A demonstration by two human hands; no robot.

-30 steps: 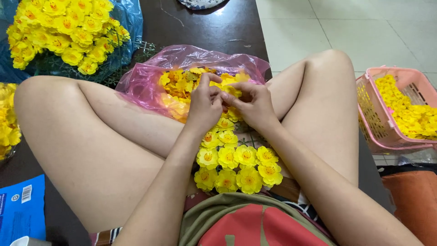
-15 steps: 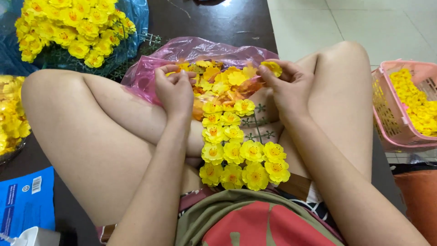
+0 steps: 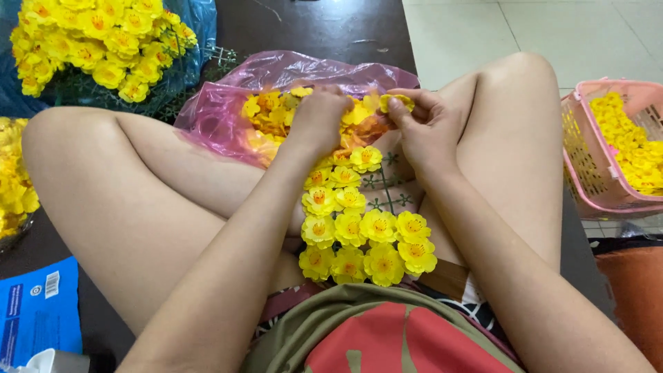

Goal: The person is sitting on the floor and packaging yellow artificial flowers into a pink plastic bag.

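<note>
I sit cross-legged with a green plastic stem frame [image 3: 384, 188] lying in my lap, its near part covered with yellow artificial flowers [image 3: 366, 238]. A pink plastic bag [image 3: 228, 110] full of loose yellow petals lies between my knees. My left hand [image 3: 319, 119] reaches into the bag, fingers curled down among the petals; what it grips is hidden. My right hand [image 3: 425, 124] pinches a single yellow flower [image 3: 398, 102] between thumb and fingers just above the bag's right edge.
A big bunch of finished yellow flowers [image 3: 97, 41] rests on blue plastic at the far left, with more at the left edge. A pink basket [image 3: 587, 166] of yellow petals stands on the right. A blue packet [image 3: 34, 311] lies at the lower left on the dark tabletop.
My hands were together over the bag, then spread apart. Now the left hand has dipped back into the middle of the bag and the right hand holds a flower near it.
</note>
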